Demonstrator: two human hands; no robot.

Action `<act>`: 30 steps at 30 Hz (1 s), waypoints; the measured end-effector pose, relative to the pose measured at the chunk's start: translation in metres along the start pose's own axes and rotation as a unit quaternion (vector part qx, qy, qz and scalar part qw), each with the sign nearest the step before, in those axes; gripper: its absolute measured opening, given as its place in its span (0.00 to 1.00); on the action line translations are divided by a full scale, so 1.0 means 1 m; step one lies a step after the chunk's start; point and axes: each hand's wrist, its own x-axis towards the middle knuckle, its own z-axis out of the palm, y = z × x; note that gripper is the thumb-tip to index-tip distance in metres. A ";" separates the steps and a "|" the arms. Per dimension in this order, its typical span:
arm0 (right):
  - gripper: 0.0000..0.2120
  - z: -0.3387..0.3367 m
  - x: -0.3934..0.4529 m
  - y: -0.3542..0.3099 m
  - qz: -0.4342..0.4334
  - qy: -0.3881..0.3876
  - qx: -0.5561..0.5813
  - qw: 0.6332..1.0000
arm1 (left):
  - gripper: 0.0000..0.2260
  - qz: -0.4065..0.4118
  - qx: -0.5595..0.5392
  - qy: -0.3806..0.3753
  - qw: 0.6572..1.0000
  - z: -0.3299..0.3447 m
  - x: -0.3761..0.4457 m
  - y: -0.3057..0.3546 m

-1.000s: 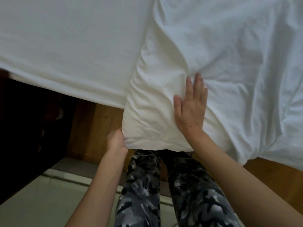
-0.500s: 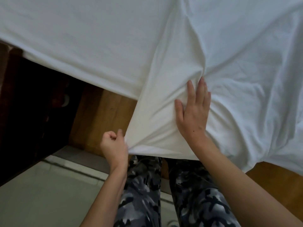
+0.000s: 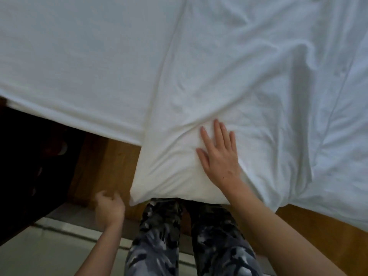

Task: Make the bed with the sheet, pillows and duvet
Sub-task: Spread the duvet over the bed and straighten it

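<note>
- No real containers here, closest thing is the wooden bed frame (image 3: 111, 162), and what's on it is covered by the white sheet (image 3: 199, 80), which fills most of the view.
- The sheet is smooth and flat on the left half, pretty rumpled on the right with deep folds and a shadowy dip. A long crease runs from the top middle down toward the corner.
- At the near corner the sheet is bunched into a hanging flap, a bit creamier in tone than the rest, dangling over the frame edge just above the person's knees.
- The right hand (image 3: 219, 156) lies flat on that flap, fingers straight and slightly spread, pressing the fabric down. Not clutching anything, just palm on cloth.
- The left hand (image 3: 108, 209) is down beside the flap's lower left tip, fingers curled. It's motion-blurred, so honestly can't tell if it's got hold of the sheet or is just next to it.
- Sheet edge slants along the left side over the frame; on the right it droops past the wood too.
- Below the frame there's pale floor (image 3: 39, 253) to the left of the camo-print trousers (image 3: 159, 246), and a dark gap further left.
</note>
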 end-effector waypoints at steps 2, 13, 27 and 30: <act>0.24 -0.001 -0.002 0.039 0.056 0.027 -0.033 0.998 | 0.18 0.112 -0.051 0.064 0.990 -0.005 -0.011 0.035; 0.33 -0.007 -0.088 0.143 0.481 0.026 0.036 0.875 | 0.23 0.738 0.115 0.072 0.660 0.062 -0.126 0.260; 0.30 -0.034 -0.062 0.134 0.460 0.197 0.068 0.863 | 0.16 0.874 0.396 -0.199 0.201 0.103 -0.148 0.109; 0.35 -0.023 -0.109 0.135 0.547 0.135 0.135 0.815 | 0.11 0.883 0.304 -0.188 0.303 0.091 -0.151 0.100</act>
